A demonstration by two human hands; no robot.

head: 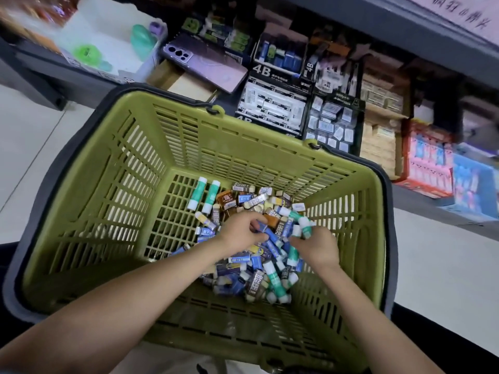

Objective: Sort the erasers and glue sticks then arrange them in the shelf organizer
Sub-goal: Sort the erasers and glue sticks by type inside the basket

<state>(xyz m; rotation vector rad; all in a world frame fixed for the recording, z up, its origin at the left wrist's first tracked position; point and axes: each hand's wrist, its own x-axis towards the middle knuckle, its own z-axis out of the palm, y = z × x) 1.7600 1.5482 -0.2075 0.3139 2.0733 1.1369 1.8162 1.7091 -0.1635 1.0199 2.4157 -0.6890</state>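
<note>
1 head-worn wide-angle camera looks steeply down, close above the basket (108,184).

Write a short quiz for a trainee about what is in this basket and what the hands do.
1. True or false: the green basket is empty.
2. The right hand grips: A) a phone, B) glue sticks, C) scissors?
3. How many glue sticks lie side by side at the far-left edge of the eraser pile?
Key: 1 false; 2 B; 3 two.
</note>
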